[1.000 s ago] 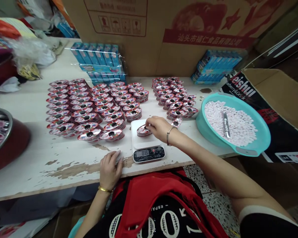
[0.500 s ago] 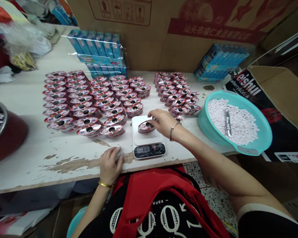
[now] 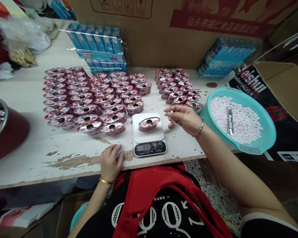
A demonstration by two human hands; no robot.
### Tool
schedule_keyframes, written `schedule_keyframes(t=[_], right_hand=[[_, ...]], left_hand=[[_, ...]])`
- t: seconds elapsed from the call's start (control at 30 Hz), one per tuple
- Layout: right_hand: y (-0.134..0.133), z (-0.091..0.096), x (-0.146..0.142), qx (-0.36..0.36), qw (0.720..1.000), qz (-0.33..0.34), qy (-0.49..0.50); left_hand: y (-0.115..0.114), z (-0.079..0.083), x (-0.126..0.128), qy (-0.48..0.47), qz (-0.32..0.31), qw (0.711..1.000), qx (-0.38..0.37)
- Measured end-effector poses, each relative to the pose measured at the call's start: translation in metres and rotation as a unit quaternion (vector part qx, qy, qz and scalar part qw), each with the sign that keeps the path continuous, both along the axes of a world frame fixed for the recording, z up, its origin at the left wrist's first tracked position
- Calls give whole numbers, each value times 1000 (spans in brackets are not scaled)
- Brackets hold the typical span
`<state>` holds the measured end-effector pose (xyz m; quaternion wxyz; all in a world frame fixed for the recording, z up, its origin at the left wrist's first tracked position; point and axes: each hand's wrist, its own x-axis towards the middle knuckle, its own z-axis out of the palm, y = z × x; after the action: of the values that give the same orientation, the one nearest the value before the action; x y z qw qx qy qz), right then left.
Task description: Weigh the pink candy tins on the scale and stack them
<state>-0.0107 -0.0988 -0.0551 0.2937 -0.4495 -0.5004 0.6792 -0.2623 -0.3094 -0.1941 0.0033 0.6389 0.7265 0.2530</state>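
A white digital kitchen scale (image 3: 136, 136) stands near the table's front edge, its display lit but blurred. On its plate rests one small red-and-white printed pouch (image 3: 143, 126), standing with a dark round hole on top. My right hand (image 3: 185, 118) is just right of the scale, thumb and finger pinched on a small white-and-pink candy (image 3: 171, 112). It partly hides another pouch behind it. My left hand (image 3: 111, 162) lies on the table edge left of the scale, fingers loosely apart, holding nothing. A turquoise basin (image 3: 257, 151) at the right holds many similar candies and a metal scoop (image 3: 230, 122).
Rows of similar pouches (image 3: 89, 127) stand left of the scale. A smaller group (image 3: 175, 94) is behind it. Blue wrapped boxes (image 3: 96, 46) lean against a large carton (image 3: 149, 49). A dark red pot (image 3: 13, 138) stands far left, an open black carton (image 3: 285, 109) far right.
My right hand has let go of the pouch on the scale and moved right, with a small candy now showing between its fingertips. The left hand stays put. The view has shifted slightly.
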Motion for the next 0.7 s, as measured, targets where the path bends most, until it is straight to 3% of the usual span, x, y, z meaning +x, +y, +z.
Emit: schedule_keyframes(t=[0.27, 0.43, 0.57, 0.7], right_hand=[[-12, 3, -41, 87, 991, 61, -82], [-12, 7, -41, 61, 997, 25, -28], [-14, 7, -19, 15, 996, -70, 55], [-25, 6, 7, -44, 982, -133, 124]], left_hand=[[0, 0, 0, -12, 3, 1000, -10], [-3, 5, 1, -27, 0, 1000, -4], [22, 36, 13, -19, -41, 996, 73], [83, 76, 38, 54, -128, 989, 46]])
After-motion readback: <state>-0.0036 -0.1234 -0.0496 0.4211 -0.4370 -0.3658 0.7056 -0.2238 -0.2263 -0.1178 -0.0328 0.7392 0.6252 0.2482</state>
